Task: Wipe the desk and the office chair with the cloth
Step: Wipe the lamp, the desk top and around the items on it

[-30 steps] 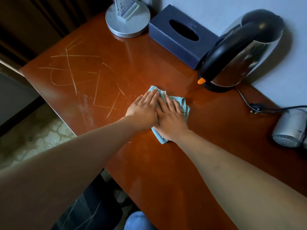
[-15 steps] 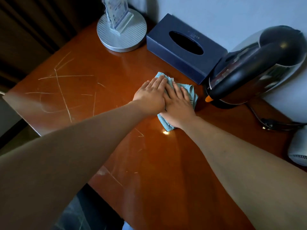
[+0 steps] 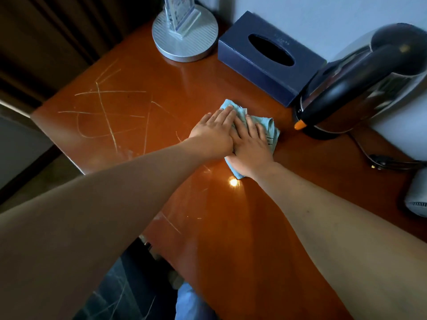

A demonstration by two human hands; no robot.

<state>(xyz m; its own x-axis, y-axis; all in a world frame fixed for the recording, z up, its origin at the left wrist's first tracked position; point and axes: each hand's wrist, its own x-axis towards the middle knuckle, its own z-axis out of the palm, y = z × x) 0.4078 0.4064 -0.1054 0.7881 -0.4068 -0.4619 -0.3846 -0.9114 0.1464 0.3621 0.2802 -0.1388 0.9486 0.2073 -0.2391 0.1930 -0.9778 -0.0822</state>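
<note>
Left of the cloth (image 3: 270, 129), pale scratches (image 3: 104, 112) cross the glossy brown desk (image 3: 242, 227). On the cloth, which lies folded on the desk's middle, the left hand (image 3: 213, 132) and the right hand (image 3: 250, 146) press flat with fingers straight, side by side and touching. Behind the cloth stand a round silver base (image 3: 184, 40) and a dark tissue box (image 3: 268, 56); right of it a kettle (image 3: 365, 84), apart from it.

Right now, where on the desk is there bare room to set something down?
Bare patches: the scratched left part of the desk, between round base and left edge; and the near strip between the forearms. Crowded: the back right, where tissue box, kettle and cord stand beside the cloth.
</note>
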